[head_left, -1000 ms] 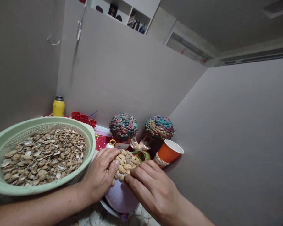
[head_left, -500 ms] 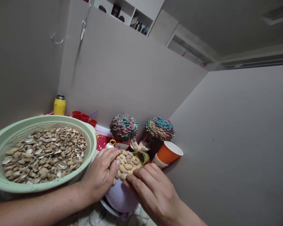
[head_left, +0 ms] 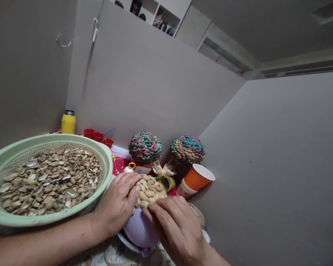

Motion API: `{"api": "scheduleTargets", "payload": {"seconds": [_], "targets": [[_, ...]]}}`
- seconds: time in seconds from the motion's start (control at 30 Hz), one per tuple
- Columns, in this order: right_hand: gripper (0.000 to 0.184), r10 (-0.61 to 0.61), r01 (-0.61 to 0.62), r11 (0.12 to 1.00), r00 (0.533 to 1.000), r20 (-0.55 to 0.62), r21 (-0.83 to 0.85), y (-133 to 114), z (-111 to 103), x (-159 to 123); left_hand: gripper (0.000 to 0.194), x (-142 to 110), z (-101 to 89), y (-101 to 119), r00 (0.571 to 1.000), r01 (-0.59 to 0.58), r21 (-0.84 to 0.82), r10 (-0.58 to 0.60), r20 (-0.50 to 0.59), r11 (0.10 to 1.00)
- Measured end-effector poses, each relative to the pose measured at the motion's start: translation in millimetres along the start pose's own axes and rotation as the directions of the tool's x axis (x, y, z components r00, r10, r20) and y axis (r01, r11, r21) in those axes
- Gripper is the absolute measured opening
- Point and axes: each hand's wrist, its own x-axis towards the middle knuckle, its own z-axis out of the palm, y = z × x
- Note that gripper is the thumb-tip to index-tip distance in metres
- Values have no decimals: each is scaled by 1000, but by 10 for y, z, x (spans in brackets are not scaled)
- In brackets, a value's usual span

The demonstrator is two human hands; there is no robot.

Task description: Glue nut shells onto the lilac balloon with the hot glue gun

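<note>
Peanut shells (head_left: 150, 190) cover the upper part of a lilac balloon (head_left: 141, 229), whose tied knot points down toward me. The balloon sits in a round metal-rimmed bowl (head_left: 124, 242), mostly hidden beneath it. My left hand (head_left: 119, 197) lies open along the left side of the shell layer, fingers stretched over it and thumb resting near the shells. On the right, my right hand (head_left: 177, 225) is closed, its bent fingertips and thumb together at the lower edge of the shells, against the balloon. What those fingertips pinch is hidden.
A green colander (head_left: 105, 155) of loose shells stands at left. Behind are a yellow bottle (head_left: 68, 122), small red cups (head_left: 98, 136) and two colourful shell-covered balls (head_left: 145, 147) (head_left: 187, 149). Stacked orange paper cups (head_left: 197, 179) lean at right, near the wall (head_left: 266, 166).
My view has shifted slightly, bringing a pale round object behind my right wrist into sight. Both hands keep nearly the same place on the shells and balloon.
</note>
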Motion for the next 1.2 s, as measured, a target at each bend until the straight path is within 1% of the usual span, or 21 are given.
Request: {"api": "scheduleTargets", "payload": {"seconds": [0.13, 0.23, 0.4, 0.47, 0.57, 0.7, 0.83, 1.07, 1.2], "targets": [[9, 41, -41, 999, 999, -26, 11, -24, 16, 18, 36, -1, 0, -2, 1000, -5, 8, 5, -1, 1000], [8, 71, -69, 996, 997, -39, 56, -18, 32, 11, 36, -4, 3, 1, 1000, -14, 10, 14, -6, 1000], [8, 70, -68, 991, 997, -21, 114, 29, -6, -8, 34, -18, 8, -1, 1000, -20, 9, 20, -11, 1000], [12, 63, -59, 991, 998, -29, 119, 46, -35, -35, 34, -22, 9, -8, 1000, -20, 9, 20, -9, 1000], [19, 66, -57, 992, 995, -73, 115, 56, -69, -112, 34, -23, 7, -12, 1000, -20, 14, 20, -7, 1000], [19, 88, -79, 991, 993, -82, 106, 40, -95, -209, 34, -25, 10, -2, 1000, -15, 9, 15, -6, 1000], [18, 37, -31, 993, 998, -49, 110, 34, -102, -205, 34, -32, 13, 4, 1000, -13, 2, 13, -13, 1000], [15, -35, 35, 998, 999, 10, 52, 37, -96, -61, 34, -28, -13, 16, 1000, -24, 5, 24, -2, 1000], [20, -82, 81, 996, 996, 37, 30, 53, -121, -3, 33, -30, -5, 6, 1000, -28, 8, 28, -10, 1000]]}}
